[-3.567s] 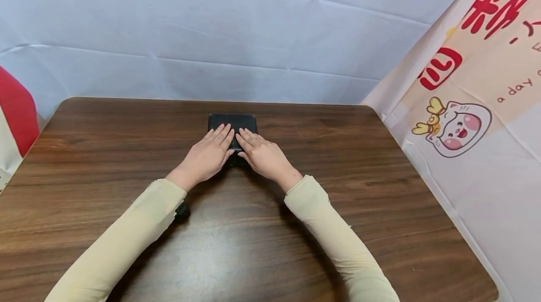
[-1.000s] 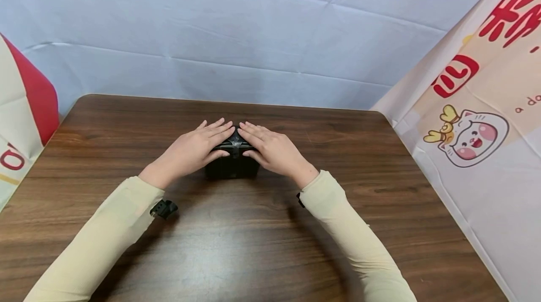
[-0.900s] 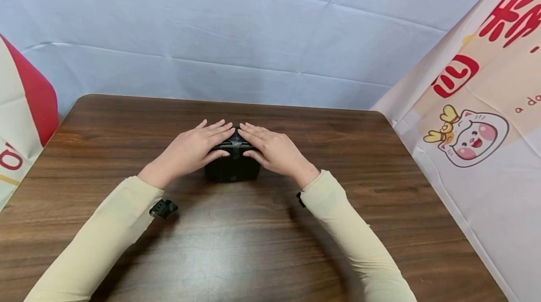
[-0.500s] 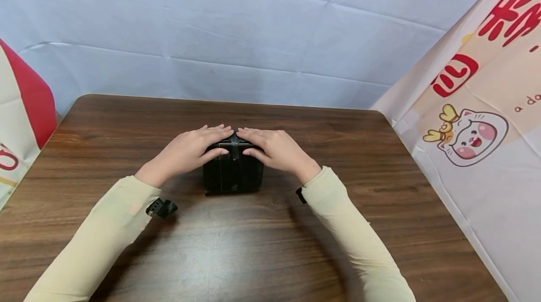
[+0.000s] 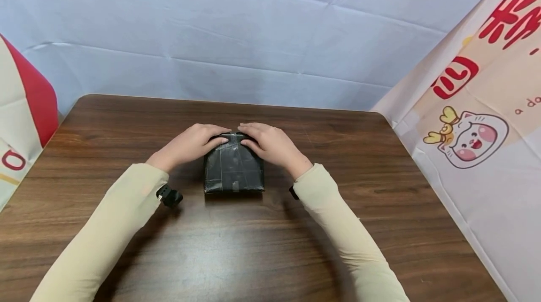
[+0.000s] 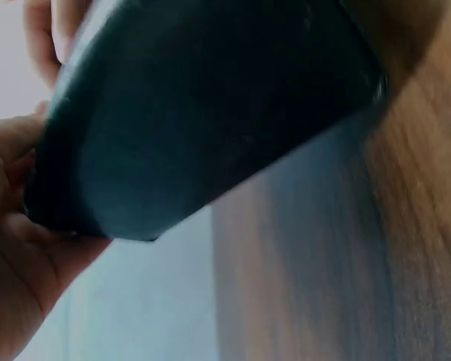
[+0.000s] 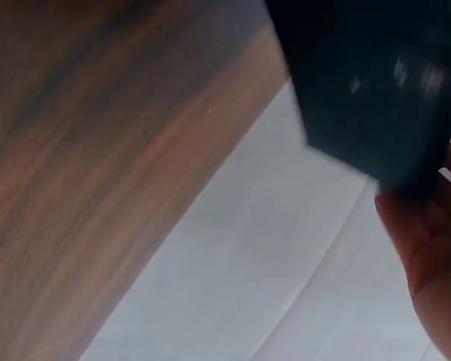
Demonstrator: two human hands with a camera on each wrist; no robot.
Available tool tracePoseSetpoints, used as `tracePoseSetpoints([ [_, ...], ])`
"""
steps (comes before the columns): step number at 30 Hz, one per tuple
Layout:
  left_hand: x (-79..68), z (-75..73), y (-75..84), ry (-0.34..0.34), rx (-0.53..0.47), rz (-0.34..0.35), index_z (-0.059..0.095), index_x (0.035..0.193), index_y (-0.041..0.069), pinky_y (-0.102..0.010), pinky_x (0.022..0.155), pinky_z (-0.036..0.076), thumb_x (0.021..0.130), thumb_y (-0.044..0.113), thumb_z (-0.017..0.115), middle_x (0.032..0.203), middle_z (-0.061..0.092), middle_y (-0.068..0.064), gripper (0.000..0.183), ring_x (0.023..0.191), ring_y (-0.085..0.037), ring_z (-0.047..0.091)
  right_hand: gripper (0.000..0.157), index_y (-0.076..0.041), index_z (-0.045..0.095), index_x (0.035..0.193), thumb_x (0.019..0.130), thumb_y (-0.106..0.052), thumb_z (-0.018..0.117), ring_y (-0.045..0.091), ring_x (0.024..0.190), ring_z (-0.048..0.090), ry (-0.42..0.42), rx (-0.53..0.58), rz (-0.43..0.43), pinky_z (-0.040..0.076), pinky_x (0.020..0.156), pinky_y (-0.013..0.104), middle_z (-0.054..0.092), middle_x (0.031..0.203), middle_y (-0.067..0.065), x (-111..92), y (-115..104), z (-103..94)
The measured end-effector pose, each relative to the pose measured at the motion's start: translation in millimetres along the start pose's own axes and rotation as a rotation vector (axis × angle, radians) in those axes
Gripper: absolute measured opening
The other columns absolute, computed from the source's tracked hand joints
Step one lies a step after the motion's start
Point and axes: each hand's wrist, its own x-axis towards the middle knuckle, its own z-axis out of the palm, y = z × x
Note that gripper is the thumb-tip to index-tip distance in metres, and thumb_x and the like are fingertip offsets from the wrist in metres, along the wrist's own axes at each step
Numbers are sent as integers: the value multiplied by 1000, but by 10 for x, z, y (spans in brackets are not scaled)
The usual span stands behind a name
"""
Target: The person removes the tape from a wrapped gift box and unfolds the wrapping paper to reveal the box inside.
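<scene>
A black box wrapped in shiny tape (image 5: 234, 166) is tilted in the head view, its near face turned up toward the camera. My left hand (image 5: 192, 142) grips its upper left edge, thumb on the near face and fingers over the far side. At the upper right edge, my right hand (image 5: 272, 144) holds it the same way. In the left wrist view the box (image 6: 203, 113) fills the top, with the left hand (image 6: 15, 278) at its corner. The right wrist view shows the box (image 7: 383, 98) blurred, the right hand (image 7: 436, 256) at its end. Most fingertips are hidden behind it.
The brown wood-grain table (image 5: 380, 227) extends around the box. A pale cloth (image 5: 203, 25) hangs behind the table's far edge. On the right hangs a printed banner (image 5: 498, 76). A black wrist device (image 5: 170, 196) sticks out under the left sleeve.
Earlier both hands lay flat on the box's top. The box has since tipped, showing its near face more and more, and the fingers now bend over its upper edge.
</scene>
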Motion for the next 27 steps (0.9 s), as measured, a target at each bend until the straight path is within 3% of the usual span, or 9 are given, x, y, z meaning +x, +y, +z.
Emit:
tracePoseSetpoints([
  [4, 107, 56, -127, -47, -38, -30, 54, 132, 0, -46, 99, 41, 100, 23, 50, 129, 56, -17, 40, 118, -31, 53, 47, -5, 50, 138, 97, -28, 54, 23, 129, 44, 13, -124, 8, 43, 98, 37, 46, 141, 11, -32, -64, 107],
  [10, 196, 190, -224, -118, -45, -60, 53, 132, -3, -47, 99, 40, 101, 20, 46, 130, 55, -20, 39, 119, -33, 52, 54, -4, 38, 144, 100, -32, 48, 22, 139, 26, -109, -75, 61, 39, 102, 37, 31, 151, 11, -135, -78, 231],
  [15, 218, 237, -190, -123, 7, -101, 48, 136, -4, -48, 106, 32, 101, 21, 45, 137, 47, -21, 43, 128, -34, 43, 54, -4, 34, 146, 101, -33, 43, 21, 140, 24, -157, -42, 96, 35, 105, 37, 26, 153, 10, -157, -49, 270],
  [21, 80, 249, -25, -83, 156, -137, 32, 144, -5, -50, 112, 16, 101, 29, 45, 151, 25, -22, 57, 140, -35, 21, 55, -5, 33, 146, 101, -34, 43, 20, 140, 23, -146, -42, 117, 33, 107, 36, 25, 153, 10, -122, -53, 307],
  [27, -94, 330, 73, -113, 169, -123, 14, 149, -4, -51, 113, 11, 98, 48, 42, 155, 6, -21, 77, 143, -33, 1, 55, -4, 32, 146, 101, -35, 42, 20, 141, 21, -153, -53, 157, 32, 107, 36, 24, 153, 10, -49, -30, 324],
])
